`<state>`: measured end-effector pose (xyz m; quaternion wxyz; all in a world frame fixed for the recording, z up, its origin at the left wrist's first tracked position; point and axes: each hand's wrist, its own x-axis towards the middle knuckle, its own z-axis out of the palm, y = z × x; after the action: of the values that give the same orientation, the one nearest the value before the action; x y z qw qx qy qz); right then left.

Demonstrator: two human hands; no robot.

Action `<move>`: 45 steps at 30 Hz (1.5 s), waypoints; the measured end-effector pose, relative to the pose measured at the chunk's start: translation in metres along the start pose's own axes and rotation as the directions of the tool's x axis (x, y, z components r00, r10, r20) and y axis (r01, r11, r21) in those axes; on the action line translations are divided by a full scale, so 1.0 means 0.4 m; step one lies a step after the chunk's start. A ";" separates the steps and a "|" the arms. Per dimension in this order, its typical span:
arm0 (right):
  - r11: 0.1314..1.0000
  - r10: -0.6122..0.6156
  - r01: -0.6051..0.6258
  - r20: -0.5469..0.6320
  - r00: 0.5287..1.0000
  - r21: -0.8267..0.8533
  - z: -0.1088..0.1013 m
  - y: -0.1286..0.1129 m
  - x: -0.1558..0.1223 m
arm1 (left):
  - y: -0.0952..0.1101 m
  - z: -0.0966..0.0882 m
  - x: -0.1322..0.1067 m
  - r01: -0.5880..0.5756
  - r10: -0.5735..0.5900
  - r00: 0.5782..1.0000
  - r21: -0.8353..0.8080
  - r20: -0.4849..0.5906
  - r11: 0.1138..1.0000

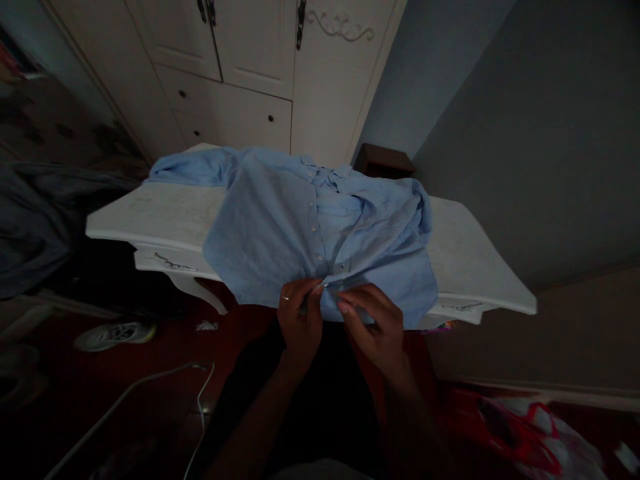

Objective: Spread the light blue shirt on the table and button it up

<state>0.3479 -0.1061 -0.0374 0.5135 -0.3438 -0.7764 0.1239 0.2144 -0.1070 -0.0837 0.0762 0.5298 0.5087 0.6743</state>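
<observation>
A light blue button-up shirt [300, 220] lies spread face up on a white table [165, 217], its collar toward the far side and one sleeve stretched to the far left. My left hand [299, 320] and my right hand [374, 327] meet at the shirt's near hem, at the bottom of the button placket. Both hands pinch the fabric there, fingers closed on it. A ring shows on my left hand.
A white wardrobe [260, 73] with drawers stands behind the table. A grey wall runs along the right. A white sneaker [114, 333] and a white cable [150, 383] lie on the dark red floor at left. Red and white fabric [520, 427] lies at lower right. Dark bedding [40, 213] is at left.
</observation>
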 end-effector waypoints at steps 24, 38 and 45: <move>0.446 0.726 -0.691 0.222 0.651 0.569 0.093 0.010 -0.024 | -0.007 -0.015 -0.023 -0.123 0.122 0.991 0.010 0.053 0.992; 0.513 0.755 -0.690 0.114 0.646 0.511 0.100 -0.010 -0.035 | 0.008 -0.024 -0.007 -0.030 0.029 0.989 0.003 0.148 1.000; 0.590 0.709 -0.687 0.136 0.692 0.424 0.090 -0.009 -0.032 | 0.004 -0.055 0.021 -0.005 0.009 0.970 -0.016 0.241 1.000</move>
<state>0.3179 -0.1112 -0.0604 0.5058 -0.4965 -0.5169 0.4800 0.1939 -0.1157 -0.0753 0.1391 0.6090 0.4888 0.6089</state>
